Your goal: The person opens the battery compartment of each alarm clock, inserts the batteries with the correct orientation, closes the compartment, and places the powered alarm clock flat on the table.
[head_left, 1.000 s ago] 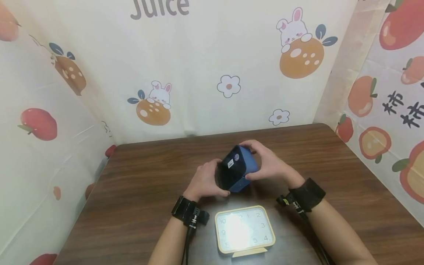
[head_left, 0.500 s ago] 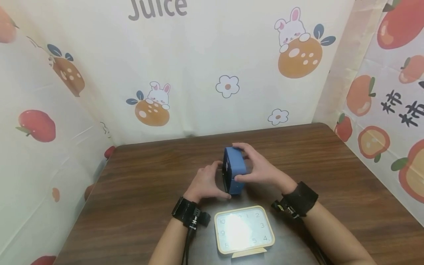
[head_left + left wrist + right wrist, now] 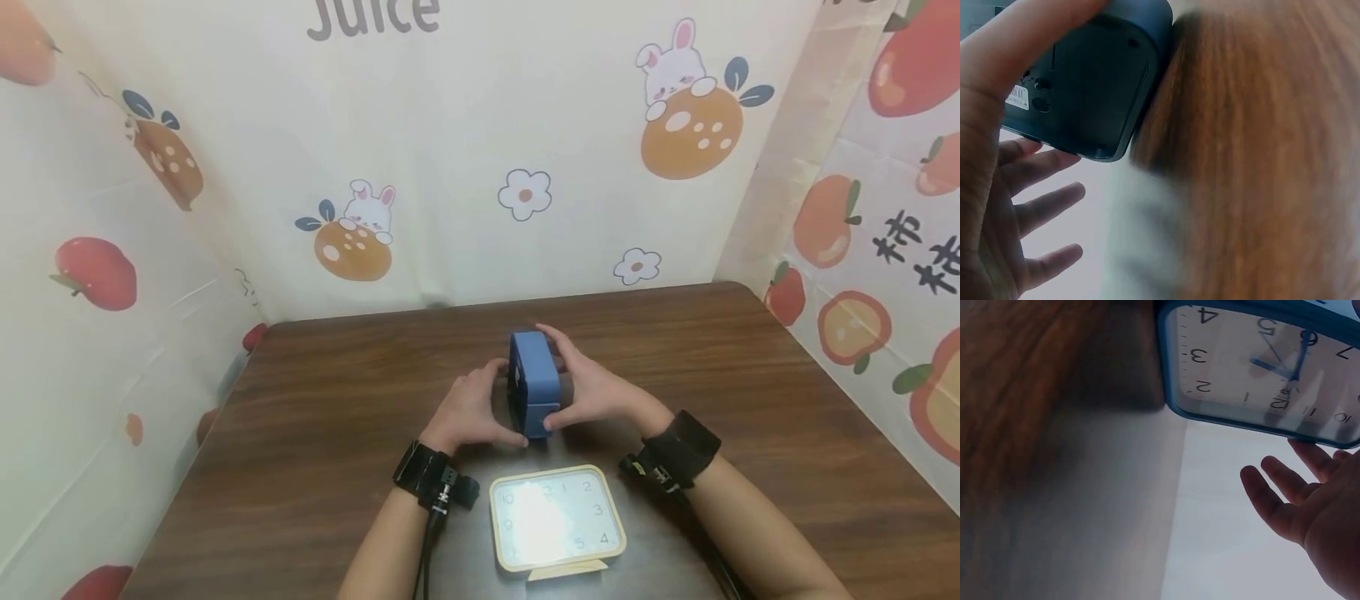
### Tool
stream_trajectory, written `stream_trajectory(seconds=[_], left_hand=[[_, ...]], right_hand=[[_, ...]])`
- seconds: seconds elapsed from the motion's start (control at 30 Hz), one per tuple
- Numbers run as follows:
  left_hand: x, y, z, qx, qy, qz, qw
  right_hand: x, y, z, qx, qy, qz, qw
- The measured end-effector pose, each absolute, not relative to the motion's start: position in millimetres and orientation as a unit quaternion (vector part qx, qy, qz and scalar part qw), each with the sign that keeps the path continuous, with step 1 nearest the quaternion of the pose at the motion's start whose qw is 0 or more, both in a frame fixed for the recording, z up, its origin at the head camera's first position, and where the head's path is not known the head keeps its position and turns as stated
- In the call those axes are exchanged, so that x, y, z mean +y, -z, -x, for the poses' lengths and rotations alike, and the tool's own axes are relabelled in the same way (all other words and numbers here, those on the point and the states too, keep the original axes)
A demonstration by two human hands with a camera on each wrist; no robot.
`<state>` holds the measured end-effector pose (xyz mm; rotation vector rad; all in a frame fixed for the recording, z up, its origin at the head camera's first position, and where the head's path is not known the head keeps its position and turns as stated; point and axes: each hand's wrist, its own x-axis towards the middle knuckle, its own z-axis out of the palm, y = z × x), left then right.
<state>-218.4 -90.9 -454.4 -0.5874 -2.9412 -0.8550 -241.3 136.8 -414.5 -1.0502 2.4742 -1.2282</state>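
Note:
A blue alarm clock [image 3: 538,367] stands on edge between the two hands in the head view. My left hand [image 3: 467,410] grips it from the back, thumb over the near edge and fingertips at the far one. The left wrist view shows its dark back [image 3: 1097,87] with a small white label. On the face side, my right hand [image 3: 597,390] holds the clock between thumb and fingertips. Its numbered white dial [image 3: 1229,362] and blue hands show in the right wrist view; the outer fingers there are spread off the frame.
A yellow-framed clock [image 3: 555,521] lies face up nearer the person, glare over its dial. Both sit on a brown wood-grain table [image 3: 337,392]. Printed fruit curtains [image 3: 450,150] close off the back and sides. Each wrist wears a black camera strap [image 3: 422,473] with a cable.
The blue clock has turned from showing its dark back to nearly edge-on in the head view, and now stands more upright. Both hands turned with it; the yellow clock stayed put.

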Motion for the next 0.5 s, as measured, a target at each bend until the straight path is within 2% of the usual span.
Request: stream_trajectory(seconds=[0.23,0.5], left_hand=[[-92,447,218,-0.93,0.308,0.197,0.037],[-92,425,214,-0.906,0.366,0.198,0.078]], right_hand=[[135,431,249,0.827,0.4,0.379,0.112],[136,438,249,0.821,0.382,0.384,0.184]])
